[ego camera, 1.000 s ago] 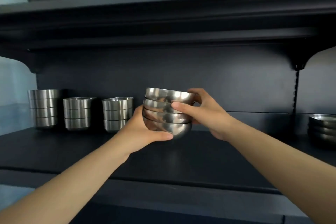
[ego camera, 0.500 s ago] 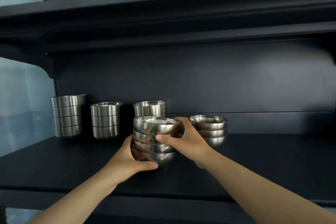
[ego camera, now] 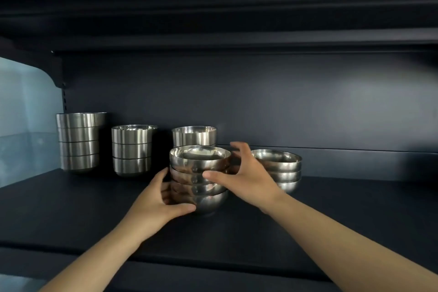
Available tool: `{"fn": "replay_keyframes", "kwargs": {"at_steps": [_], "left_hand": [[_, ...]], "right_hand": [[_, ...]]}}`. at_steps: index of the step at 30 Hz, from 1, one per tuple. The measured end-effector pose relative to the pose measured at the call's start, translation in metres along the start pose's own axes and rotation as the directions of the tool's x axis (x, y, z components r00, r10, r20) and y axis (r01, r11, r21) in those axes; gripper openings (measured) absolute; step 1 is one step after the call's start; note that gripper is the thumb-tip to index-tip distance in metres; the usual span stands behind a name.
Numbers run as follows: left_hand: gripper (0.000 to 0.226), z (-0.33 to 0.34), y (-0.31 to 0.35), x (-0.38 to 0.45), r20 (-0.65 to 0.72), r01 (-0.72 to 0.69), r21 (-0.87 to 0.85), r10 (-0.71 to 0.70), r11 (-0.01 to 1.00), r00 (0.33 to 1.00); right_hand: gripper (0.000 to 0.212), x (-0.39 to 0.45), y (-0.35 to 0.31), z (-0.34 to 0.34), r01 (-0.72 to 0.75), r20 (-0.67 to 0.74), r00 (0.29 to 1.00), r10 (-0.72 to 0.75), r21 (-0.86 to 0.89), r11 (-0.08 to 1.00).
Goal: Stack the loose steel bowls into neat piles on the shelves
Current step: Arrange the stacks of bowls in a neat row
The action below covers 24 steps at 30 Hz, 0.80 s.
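A pile of four round shiny steel bowls [ego camera: 199, 180] sits on the dark flat shelf [ego camera: 71, 211], midway between its front and back edges. The left hand [ego camera: 158, 199] curls its grip around the pile's lowest bowls, thumb across the front. The right hand [ego camera: 246, 173] has its grip spread loosely at the pile's right side, thumb touching the second bowl, just before a three-bowl steel pile [ego camera: 282, 170].

Four-bowl stack [ego camera: 199, 180] on dark shelf [ego camera: 71, 208], left hand [ego camera: 158, 201] cupping base; right hand [ego camera: 246, 178] loosely around side
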<state>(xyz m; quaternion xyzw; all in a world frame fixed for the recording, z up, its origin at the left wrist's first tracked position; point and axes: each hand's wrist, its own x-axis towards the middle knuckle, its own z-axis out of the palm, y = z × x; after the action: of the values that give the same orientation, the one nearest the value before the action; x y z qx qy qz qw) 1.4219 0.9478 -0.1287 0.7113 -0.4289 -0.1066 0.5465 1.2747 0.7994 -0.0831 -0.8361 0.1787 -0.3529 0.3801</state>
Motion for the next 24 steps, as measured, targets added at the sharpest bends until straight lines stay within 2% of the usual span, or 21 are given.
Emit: {"fn": "replay_keyframes", "kwargs": {"at_steps": [1,3,4,6,10,19,21,24], "left_hand": [[0.091,0.001,0.004,-0.008,-0.125,-0.033,0.029,0.037,0.999,0.991],[0.085,0.003,0.016,-0.025,-0.336,-0.146,0.110,0.175,0.983,0.926],[0.078,0.006,0.024,-0.033,-0.389,-0.225,0.144,0.264,0.964,0.883],[0.068,0.017,0.045,-0.043,-0.410,-0.346,0.195,0.396,0.918,0.822],[0.067,0.052,0.073,-0.040,-0.326,-0.450,0.234,0.505,0.862,0.799],[0.070,0.133,0.088,0.012,-0.110,-0.448,0.328,0.504,0.832,0.857],[0.082,0.146,0.089,0.028,-0.052,-0.411,0.379,0.463,0.829,0.885],[0.109,0.156,0.093,0.053,0.059,-0.307,0.446,0.314,0.841,0.947]], "right_hand": [[0.097,0.000,-0.001,-0.007,0.019,-0.015,1.000,-0.019,-0.012,1.000],[0.100,-0.001,-0.003,-0.026,0.078,-0.057,0.995,-0.081,-0.067,0.995],[0.099,-0.002,-0.004,-0.036,0.116,-0.076,0.989,-0.126,-0.117,0.986],[0.094,-0.002,-0.003,-0.059,0.185,-0.098,0.972,-0.213,-0.237,0.954],[0.087,0.000,0.005,-0.101,0.219,-0.123,0.950,-0.287,-0.391,0.894],[0.083,0.011,0.043,-0.151,0.181,-0.206,0.941,-0.267,-0.361,0.915],[0.083,0.016,0.051,-0.155,0.173,-0.210,0.944,-0.253,-0.338,0.925],[0.079,0.028,0.060,-0.158,0.169,-0.184,0.953,-0.240,-0.334,0.927]]}}
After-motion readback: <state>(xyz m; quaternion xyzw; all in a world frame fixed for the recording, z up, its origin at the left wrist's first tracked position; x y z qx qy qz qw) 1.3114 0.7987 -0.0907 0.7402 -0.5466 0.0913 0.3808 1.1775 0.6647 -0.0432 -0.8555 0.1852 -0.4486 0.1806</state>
